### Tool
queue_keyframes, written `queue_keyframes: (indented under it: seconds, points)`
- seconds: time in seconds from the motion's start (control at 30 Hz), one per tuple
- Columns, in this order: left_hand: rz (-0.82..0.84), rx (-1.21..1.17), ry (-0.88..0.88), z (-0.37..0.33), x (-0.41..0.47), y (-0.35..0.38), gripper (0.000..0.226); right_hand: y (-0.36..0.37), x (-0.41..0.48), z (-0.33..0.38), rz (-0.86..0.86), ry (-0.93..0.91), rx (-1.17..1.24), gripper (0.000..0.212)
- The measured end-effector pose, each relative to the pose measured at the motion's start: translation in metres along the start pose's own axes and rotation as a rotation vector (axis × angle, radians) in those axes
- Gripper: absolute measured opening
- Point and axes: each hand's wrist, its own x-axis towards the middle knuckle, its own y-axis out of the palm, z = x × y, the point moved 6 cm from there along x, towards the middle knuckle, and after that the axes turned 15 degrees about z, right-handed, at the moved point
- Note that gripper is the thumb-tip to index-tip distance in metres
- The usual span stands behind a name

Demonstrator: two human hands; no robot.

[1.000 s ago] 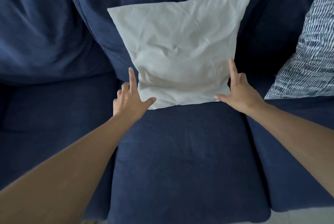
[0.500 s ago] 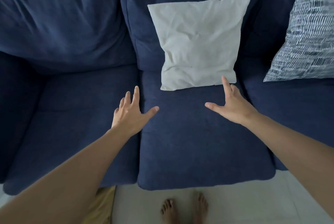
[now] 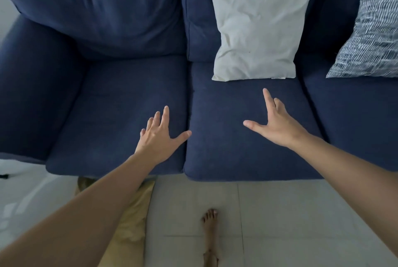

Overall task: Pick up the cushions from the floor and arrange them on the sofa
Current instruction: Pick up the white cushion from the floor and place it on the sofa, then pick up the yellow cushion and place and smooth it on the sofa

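We note the sofa [image 3: 247, 137] is covered in navy woven cloth, matt, with a fine rough grain; the white cushion [image 3: 258, 29] is thin plain cloth, matt and heavily creased; the patterned cushion [image 3: 370, 34] is printed cloth, blue with broken white lines; the yellow cushion [image 3: 131, 219] on the floor looks soft, matt cloth; the floor tiles [image 3: 290, 213] are pale, smooth, faintly glossy.

- One cushion [image 3: 257, 29] is propped on the sofa's [image 3: 120, 111] middle seat against the backrest.
- A second cushion [image 3: 370, 32] is leaned to its right.
- A third cushion [image 3: 131, 215] is left on the floor [image 3: 280, 213] before the sofa.
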Motion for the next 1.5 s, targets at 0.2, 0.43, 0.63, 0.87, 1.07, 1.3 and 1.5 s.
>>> queue_keyframes:
  seconds: [0.2,0.43,0.63,0.87,1.07,1.3,1.5]
  points:
    - [-0.03,-0.014,-0.004,0.023,-0.066,0.022,0.104,0.04,-0.049,0.017,0.016,-0.022,-0.002,0.107]
    - [-0.004,0.008,-0.017,0.085,-0.114,0.045,0.105,0.107,-0.07,0.046,0.072,-0.079,0.005,0.106]
    - [-0.001,0.013,-0.058,0.15,-0.143,0.045,0.104,0.165,-0.079,0.071,0.112,-0.08,0.014,0.108]
    - [0.026,-0.006,-0.056,0.244,-0.177,0.049,0.107,0.234,-0.099,0.134,0.121,-0.034,0.012,0.11]
    - [0.096,-0.038,-0.03,0.348,-0.216,0.044,0.108,0.323,-0.127,0.226,0.132,0.012,0.032,0.109]
    - [0.127,0.019,-0.01,0.486,-0.239,0.027,0.109,0.426,-0.134,0.304,0.16,0.053,0.041,0.11]
    - [0.208,0.027,-0.068,0.555,-0.235,0.065,0.106,0.51,-0.126,0.319,0.236,0.073,0.037,0.113]
